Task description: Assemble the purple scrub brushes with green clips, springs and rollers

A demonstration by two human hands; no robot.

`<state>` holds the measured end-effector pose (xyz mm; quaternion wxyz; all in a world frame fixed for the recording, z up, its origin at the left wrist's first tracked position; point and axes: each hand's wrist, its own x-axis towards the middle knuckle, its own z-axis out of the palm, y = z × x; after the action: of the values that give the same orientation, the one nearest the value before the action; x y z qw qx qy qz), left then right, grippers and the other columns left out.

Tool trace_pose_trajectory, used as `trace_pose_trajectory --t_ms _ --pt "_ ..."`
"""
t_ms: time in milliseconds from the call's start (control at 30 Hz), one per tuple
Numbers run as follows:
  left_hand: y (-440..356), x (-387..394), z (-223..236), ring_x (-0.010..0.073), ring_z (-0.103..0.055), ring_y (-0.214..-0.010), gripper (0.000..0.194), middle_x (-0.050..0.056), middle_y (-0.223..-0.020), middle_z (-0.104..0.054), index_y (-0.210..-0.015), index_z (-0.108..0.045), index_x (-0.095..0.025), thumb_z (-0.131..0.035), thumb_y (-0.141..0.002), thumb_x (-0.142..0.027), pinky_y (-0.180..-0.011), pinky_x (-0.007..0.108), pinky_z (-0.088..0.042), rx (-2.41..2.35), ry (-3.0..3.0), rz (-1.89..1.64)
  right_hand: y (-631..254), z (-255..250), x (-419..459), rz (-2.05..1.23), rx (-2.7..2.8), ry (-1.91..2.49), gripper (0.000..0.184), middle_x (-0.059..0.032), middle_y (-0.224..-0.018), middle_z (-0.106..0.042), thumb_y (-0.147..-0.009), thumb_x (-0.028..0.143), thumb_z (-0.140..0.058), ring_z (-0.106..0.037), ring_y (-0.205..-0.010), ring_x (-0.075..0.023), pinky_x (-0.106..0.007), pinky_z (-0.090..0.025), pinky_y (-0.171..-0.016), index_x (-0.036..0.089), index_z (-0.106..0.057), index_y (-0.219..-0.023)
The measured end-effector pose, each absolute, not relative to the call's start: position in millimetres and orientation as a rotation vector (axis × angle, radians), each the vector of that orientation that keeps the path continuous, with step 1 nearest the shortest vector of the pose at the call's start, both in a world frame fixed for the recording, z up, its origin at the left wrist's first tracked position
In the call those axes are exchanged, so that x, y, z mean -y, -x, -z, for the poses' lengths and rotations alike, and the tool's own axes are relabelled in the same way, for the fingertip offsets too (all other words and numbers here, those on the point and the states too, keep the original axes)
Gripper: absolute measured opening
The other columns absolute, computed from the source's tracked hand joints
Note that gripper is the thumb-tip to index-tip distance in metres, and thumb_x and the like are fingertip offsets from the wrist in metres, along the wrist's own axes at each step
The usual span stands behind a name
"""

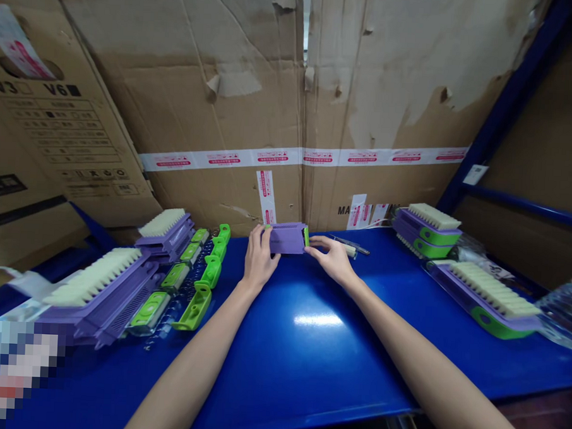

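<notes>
A purple plastic brush body [287, 238] with a green end piece rests at the far middle of the blue table [309, 342]. My left hand [258, 257] grips its left end, fingers curled round the edge. My right hand [331, 257] pinches its right end at the green piece. Both forearms reach forward across the table.
Purple brushes with cream bristles [97, 288] lie at the left, beside several green clips [207, 271] and metal springs. More finished purple-and-green brushes [427, 230] are stacked at the right, another row [493, 296] nearer. Cardboard boxes [291, 101] wall the back. A clear bag [566, 312] sits far right.
</notes>
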<state>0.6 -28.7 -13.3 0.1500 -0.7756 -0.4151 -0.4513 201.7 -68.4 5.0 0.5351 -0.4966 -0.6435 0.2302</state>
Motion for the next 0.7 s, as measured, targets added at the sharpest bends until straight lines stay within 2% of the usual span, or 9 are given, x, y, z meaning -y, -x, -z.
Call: trace_pose_trajectory --t_ms 167,333,467,700 --pt "-0.8 29.3 13.1 0.0332 -0.038 -0.128 0.066 0.018 -0.127 -0.042 -0.131 -0.036 -0.014 -0.062 -0.071 -0.011 -0.105 0.050 -0.039 1.200 2.235 1.234 -202.3 -6.4 68.7 -0.476 1.509 1.216 0.019 -0.0051 -0.091 -0.073 -0.079 0.033 -0.061 -0.066 -0.086 -0.0205 -0.033 -0.049 -0.080 0.018 -0.072 -0.085" --pt "-0.2 29.2 13.7 0.0336 -0.038 -0.129 0.065 0.018 -0.129 -0.042 -0.132 -0.035 -0.014 -0.061 -0.073 -0.012 -0.105 0.051 -0.038 1.180 2.261 1.207 -202.3 -4.7 66.4 -0.529 1.428 1.151 0.024 -0.0060 -0.094 -0.073 -0.074 0.034 -0.065 -0.066 -0.087 -0.0209 -0.032 -0.049 -0.078 0.017 -0.072 -0.090" --pt "-0.5 30.2 13.1 0.0338 -0.038 -0.128 0.066 0.019 -0.130 -0.042 -0.132 -0.035 -0.014 -0.062 -0.072 -0.011 -0.105 0.051 -0.039 1.175 2.276 1.169 -200.2 -3.0 66.3 -0.531 1.435 1.139 0.022 -0.0066 -0.088 -0.073 -0.075 0.035 -0.063 -0.066 -0.082 -0.0206 -0.031 -0.049 -0.072 0.017 -0.073 -0.083" --pt "-0.1 29.5 13.8 0.0338 -0.038 -0.129 0.065 0.019 -0.130 -0.042 -0.132 -0.036 -0.012 -0.062 -0.072 -0.012 -0.106 0.051 -0.038 1.181 2.272 1.155 -199.3 -5.7 70.6 -0.461 1.523 1.142 0.025 -0.0077 -0.092 -0.071 -0.081 0.036 -0.056 -0.063 -0.087 -0.0203 -0.031 -0.047 -0.074 0.017 -0.073 -0.081"
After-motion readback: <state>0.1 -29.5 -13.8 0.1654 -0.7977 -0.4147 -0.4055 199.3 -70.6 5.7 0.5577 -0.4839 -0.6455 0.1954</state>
